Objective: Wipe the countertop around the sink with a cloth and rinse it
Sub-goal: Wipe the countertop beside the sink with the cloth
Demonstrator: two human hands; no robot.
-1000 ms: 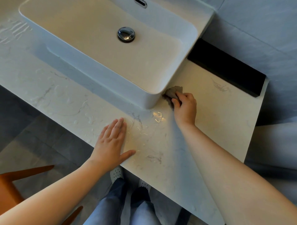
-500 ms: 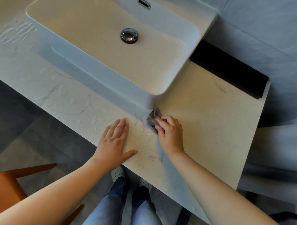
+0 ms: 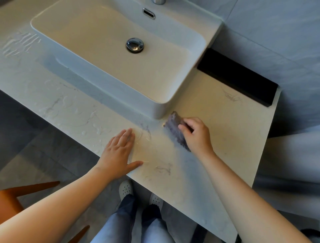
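Observation:
A white rectangular vessel sink point(image 3: 161, 107) with a chrome drain plug point(image 3: 134, 45) stands on a pale marble countertop point(image 3: 225, 124). My right hand point(image 3: 197, 135) presses a grey cloth point(image 3: 174, 128) flat on the counter just in front of the sink's near right corner. My left hand point(image 3: 119, 152) lies flat on the counter near its front edge, fingers spread, holding nothing. Water streaks and droplets point(image 3: 74, 114) cover the counter to the left of my hands.
A black rectangular block point(image 3: 239, 81) lies along the wall behind the counter's right part. The tap base point(image 3: 158, 1) shows at the top edge. An orange wooden chair point(image 3: 10, 199) stands at lower left. My feet point(image 3: 126, 190) are under the counter's front edge.
My right hand slid the cloth from the sink's right corner toward the front, then back right beside the corner, with more cloth now spread out. My left hand stayed put.

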